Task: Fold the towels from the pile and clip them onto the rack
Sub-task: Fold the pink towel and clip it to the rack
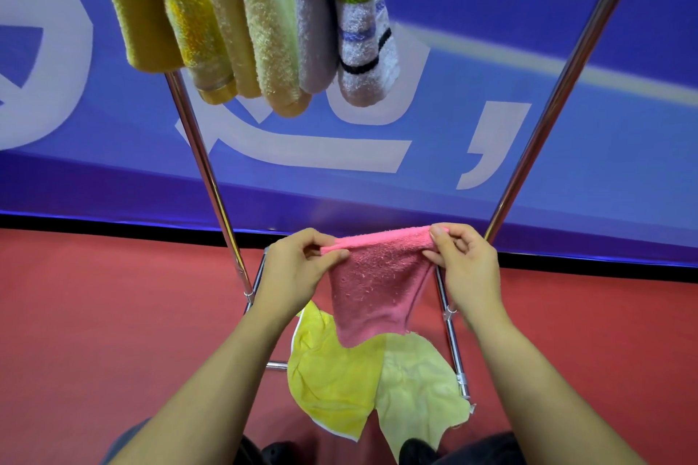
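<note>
A pink towel (374, 287) hangs in the air between both hands. My left hand (294, 272) pinches its upper left corner and my right hand (464, 264) pinches its upper right corner, so the top edge is stretched level. Below it on the red floor lie a yellow towel (332, 377) and a pale green towel (415, 385), crumpled side by side. Several folded towels hang from the top of the metal rack (204, 162): yellow ones (147, 11), a pale green one (268, 30) and a white striped one (362, 30).
The rack's chrome legs (544, 125) slant down on both sides to a base frame (453, 347) around the floor pile. A blue banner (453, 170) with white lettering stands behind. My dark shoes (415, 451) show at the bottom edge.
</note>
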The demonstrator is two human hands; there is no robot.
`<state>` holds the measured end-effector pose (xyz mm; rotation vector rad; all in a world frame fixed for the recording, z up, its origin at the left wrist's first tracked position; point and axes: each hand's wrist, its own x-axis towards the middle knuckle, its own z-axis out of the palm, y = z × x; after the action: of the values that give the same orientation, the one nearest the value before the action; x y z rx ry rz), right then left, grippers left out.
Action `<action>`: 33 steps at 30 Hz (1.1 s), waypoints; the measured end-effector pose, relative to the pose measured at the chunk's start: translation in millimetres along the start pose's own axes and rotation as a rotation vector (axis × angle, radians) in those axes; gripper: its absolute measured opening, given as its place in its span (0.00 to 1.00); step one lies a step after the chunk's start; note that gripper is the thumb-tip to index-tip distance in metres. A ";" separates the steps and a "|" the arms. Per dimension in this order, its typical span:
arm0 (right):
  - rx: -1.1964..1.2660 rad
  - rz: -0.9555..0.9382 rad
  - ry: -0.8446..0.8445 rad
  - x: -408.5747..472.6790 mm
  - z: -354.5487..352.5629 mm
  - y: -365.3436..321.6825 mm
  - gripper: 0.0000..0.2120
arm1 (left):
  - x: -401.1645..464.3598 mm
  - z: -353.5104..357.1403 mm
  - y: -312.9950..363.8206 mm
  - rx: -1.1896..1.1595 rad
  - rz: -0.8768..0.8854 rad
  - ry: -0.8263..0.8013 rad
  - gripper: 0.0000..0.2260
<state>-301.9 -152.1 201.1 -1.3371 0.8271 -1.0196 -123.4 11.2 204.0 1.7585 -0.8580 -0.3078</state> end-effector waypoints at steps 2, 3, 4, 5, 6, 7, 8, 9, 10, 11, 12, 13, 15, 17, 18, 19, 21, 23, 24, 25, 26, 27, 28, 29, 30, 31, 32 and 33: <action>0.007 0.003 -0.003 -0.3 0.5 -0.6 0.04 | 1.9 -0.9 -0.2 -0.126 -0.043 0.004 0.11; 0.010 0.001 -0.005 -0.4 0.7 -0.7 0.04 | 2.2 -1.9 0.5 -0.173 -0.048 -0.012 0.12; 0.010 -0.001 -0.007 -0.5 0.6 -0.6 0.04 | 2.6 -2.4 1.1 -0.206 -0.052 -0.029 0.13; 0.009 -0.002 -0.009 -0.4 0.5 -0.5 0.04 | 3.1 -3.2 1.7 -0.221 -0.054 -0.041 0.13; 0.011 -0.004 -0.010 -0.4 0.5 -0.4 0.03 | 3.6 -4.0 2.3 -0.221 -0.050 -0.045 0.12; 0.015 -0.004 -0.010 -0.1 0.6 -0.1 0.03 | 3.9 -4.7 2.6 -0.212 -0.043 -0.047 0.09; 0.020 -0.001 -0.007 0.3 0.8 0.2 0.03 | 3.7 -5.1 2.9 -0.208 -0.036 -0.048 0.07; 0.023 0.001 -0.003 0.8 0.8 0.3 0.03 | 3.7 -5.1 3.1 -0.205 -0.030 -0.048 0.06; 0.025 0.003 0.000 1.4 0.8 0.3 0.03 | 3.8 -4.7 2.9 -0.202 -0.026 -0.047 0.05; 0.028 0.007 0.003 1.8 0.7 0.3 0.03 | 3.7 -4.7 3.0 -0.197 -0.024 -0.046 0.05; 0.031 0.012 0.007 2.2 0.5 0.2 0.04 | 4.0 -4.5 3.2 -0.192 -0.023 -0.051 0.05; 0.032 0.016 0.011 2.5 0.1 0.5 0.04 | 3.9 -4.8 4.1 -0.185 -0.020 -0.064 0.05; 0.034 0.022 0.017 2.3 -0.7 0.9 0.05 | 3.8 -5.1 3.6 -0.145 0.006 -0.102 0.05; 0.043 0.030 0.023 1.9 -1.7 1.7 0.06 | 2.4 -4.8 2.6 -0.067 0.044 -0.143 0.07; 0.044 0.034 0.025 1.7 -1.9 2.0 0.07 | 1.5 -4.8 1.6 -0.028 0.068 -0.170 0.09; 0.042 0.038 0.025 1.4 -2.0 2.4 0.07 | -0.1 -4.8 1.7 0.016 0.098 -0.210 0.11; 0.036 0.047 0.023 1.2 -1.6 3.5 0.06 | -4.5 -4.3 3.5 0.148 0.191 -0.333 0.15; 0.021 0.047 0.019 1.4 -1.2 4.7 0.06 | -9.7 -1.4 9.1 0.299 0.302 -0.481 0.17; 0.011 0.046 0.015 1.7 -0.7 5.3 0.06 | -12.2 0.8 11.2 0.376 0.351 -0.543 0.18; -0.002 0.046 0.011 2.1 -0.2 6.3 0.06 | -14.8 3.3 13.8 0.449 0.387 -0.596 0.19; -0.018 0.044 0.004 2.3 0.1 7.1 0.06 | -17.1 5.9 14.5 0.514 0.405 -0.642 0.20; -0.036 0.042 -0.005 2.4 0.5 8.0 0.06 | -19.0 8.7 14.7 0.563 0.408 -0.684 0.21; -0.054 0.042 -0.019 2.2 0.6 9.1 0.06 | -20.2 11.2 13.8 0.599 0.398 -0.723 0.22; -0.072 0.042 -0.034 1.9 0.8 10.0 0.05 | -21.6 13.4 13.7 0.620 0.385 -0.758 0.23; -0.086 0.042 -0.048 1.2 0.9 10.7 0.04 | -22.5 15.1 13.4 0.635 0.370 -0.784 0.24; -0.097 0.041 -0.059 0.5 0.9 11.3 0.04 | -22.6 16.1 13.7 0.645 0.352 -0.800 0.24; -0.103 0.042 -0.065 -0.4 0.9 11.7 0.03 | -22.1 16.5 13.8 0.651 0.328 -0.806 0.24; -0.105 0.042 -0.068 -1.1 0.8 11.9 0.03 | -21.6 16.7 13.8 0.653 0.296 -0.807 0.25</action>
<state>-300.3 -151.3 189.3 -1.4292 0.8637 -0.9038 -153.9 12.1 206.0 2.0660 -1.9489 -0.6051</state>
